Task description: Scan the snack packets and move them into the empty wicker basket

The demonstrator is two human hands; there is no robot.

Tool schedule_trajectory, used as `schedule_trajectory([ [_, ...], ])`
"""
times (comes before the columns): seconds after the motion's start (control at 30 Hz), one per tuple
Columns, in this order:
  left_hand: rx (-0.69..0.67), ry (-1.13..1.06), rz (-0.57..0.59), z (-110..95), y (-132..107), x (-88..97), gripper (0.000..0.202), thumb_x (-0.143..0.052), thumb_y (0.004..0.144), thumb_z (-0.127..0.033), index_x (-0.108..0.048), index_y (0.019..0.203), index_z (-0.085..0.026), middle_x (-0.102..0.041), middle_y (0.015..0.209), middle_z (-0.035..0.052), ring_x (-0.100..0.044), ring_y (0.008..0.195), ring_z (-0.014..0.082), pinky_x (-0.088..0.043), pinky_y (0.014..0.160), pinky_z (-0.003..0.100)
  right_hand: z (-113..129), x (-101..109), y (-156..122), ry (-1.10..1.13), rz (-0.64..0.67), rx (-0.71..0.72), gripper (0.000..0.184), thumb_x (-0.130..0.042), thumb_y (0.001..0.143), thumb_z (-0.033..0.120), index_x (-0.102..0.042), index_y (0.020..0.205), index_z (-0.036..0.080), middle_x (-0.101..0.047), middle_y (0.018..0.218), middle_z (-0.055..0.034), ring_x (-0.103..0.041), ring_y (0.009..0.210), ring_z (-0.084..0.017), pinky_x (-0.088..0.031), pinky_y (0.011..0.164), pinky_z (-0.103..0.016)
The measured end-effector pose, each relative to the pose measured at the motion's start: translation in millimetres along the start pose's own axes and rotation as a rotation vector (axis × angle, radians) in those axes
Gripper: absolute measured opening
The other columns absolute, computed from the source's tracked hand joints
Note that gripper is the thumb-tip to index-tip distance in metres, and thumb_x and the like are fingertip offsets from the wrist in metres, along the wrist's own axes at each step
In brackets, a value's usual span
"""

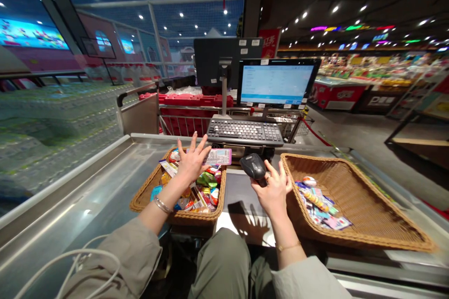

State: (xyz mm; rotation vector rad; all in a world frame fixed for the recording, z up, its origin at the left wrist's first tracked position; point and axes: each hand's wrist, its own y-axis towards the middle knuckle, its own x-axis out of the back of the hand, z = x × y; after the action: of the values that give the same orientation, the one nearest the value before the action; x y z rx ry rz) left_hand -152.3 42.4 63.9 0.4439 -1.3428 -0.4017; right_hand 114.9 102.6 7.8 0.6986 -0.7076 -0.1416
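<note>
A black barcode scanner [253, 166] is gripped in the right hand [274, 191], its fingers curled around it. The left hand [191, 162] is held open, fingers spread, above a wicker basket [143, 201] of snack packets [196, 191]. A pink packet [218, 156], long axis running sideways, lies at 2 o'clock from the left hand, just beside its thumb.

- Handheld scanner [253, 166]: lower end hidden by the right hand [274, 192].
- Pink packet [218, 156]: left end hidden by the left hand [191, 162].
- Snack packets [198, 191] in the near wicker basket [177, 217]: lower layers hidden, print too small to read.
- Checkout monitor [275, 84]: on-screen text too small to read.
- Store displays [375, 67]: goods blurred.
- Shrink-wrapped bottles [52, 135]: blurred, cut off by left edge.
- Left sleeve [119, 261] and right sleeve [308, 280]: cut off by lower edge.
</note>
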Motion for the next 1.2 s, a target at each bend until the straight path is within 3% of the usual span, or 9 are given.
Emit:
schedule_trajectory([
  [0.43,0.027,-0.01,-0.003,-27.0,7.7,-3.4,0.064,-0.076,0.077,-0.032,-0.054,0.138,-0.03,-0.024,0.161,0.0067,-0.003,0.151,0.0376,0.012,0.109,0.077,5.1,7.3,0.0,-0.053,0.041,0.109,0.013,-0.062,0.075,0.031,-0.07,0.081,0.024,-0.058,0.139,-0.0054,-0.025,0.145,-0.037,-0.017,0.107,-0.068],
  [1.2,0.036,-0.029,-0.011,-32.7,9.1,-7.0,0.064,-0.074,0.079,-0.034,-0.052,0.139,-0.033,-0.02,0.162,0.006,-0.002,0.151,0.0371,0.011,0.109,0.078,6.8,11.1,0.3,-0.03,0.053,0.128,0.015,-0.061,0.072,0.027,-0.071,0.083,0.025,-0.062,0.135,-0.005,-0.026,0.146,-0.035,-0.016,0.109,-0.066],
])
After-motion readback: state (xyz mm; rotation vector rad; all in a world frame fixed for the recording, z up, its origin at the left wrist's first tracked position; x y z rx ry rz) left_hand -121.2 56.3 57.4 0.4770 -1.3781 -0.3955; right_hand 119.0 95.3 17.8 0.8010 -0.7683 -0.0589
